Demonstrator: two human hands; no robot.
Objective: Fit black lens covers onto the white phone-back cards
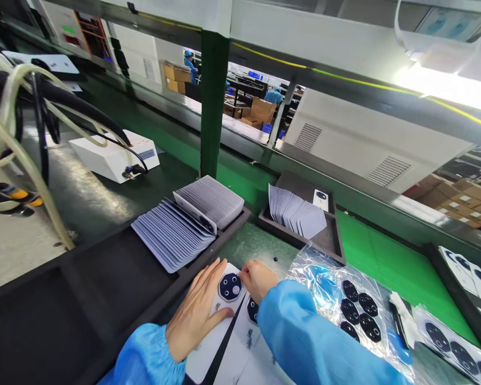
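My left hand point(202, 307) lies flat with fingers stretched along the left edge of a white panel point(202, 355), its thumb across the surface. Near the panel's top sits a dark octagonal lens plate point(230, 287) with several round holes. My right hand point(258, 279) is closed in a pinch at the panel's upper right edge, by the lens plate; what its fingertips grip is hidden. Under the right wrist lies a second white panel point(240, 355), with its dark lens plate point(253, 309) partly covered by the sleeve.
A black tray point(76, 321) on the left holds stacked thin panels point(172, 235). Another tray point(336, 240) behind holds fanned panels point(296, 211). Right of my arm lies a clear plastic bag point(304, 256) with several dark lens plates point(349, 311). Hoses point(36, 171) hang at left; a green post point(214, 101) stands ahead.
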